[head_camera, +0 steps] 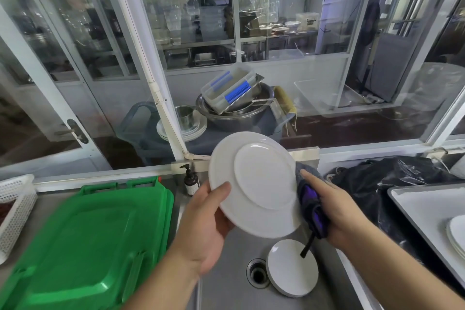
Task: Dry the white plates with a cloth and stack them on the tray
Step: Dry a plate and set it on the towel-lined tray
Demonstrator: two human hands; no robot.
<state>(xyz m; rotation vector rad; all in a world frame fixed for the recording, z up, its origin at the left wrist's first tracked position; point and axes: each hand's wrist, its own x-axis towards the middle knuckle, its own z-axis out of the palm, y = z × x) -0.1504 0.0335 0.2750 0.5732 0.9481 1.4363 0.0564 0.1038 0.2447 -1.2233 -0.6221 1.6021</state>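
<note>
At centre frame our left hand point(201, 224) pinches the white plate point(254, 184) by its lower-left rim, underside toward us, while our right hand point(334, 211), fingers curled round the cloth point(310, 199), meets its right edge, nearer the tray point(407, 206) at far right.

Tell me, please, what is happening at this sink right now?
A person is drying dishes. The left hand holds a white plate tilted above the sink, underside showing, while the right hand presses a grey-purple cloth against its edge. Dried plates already sit on the tray at right.
</note>
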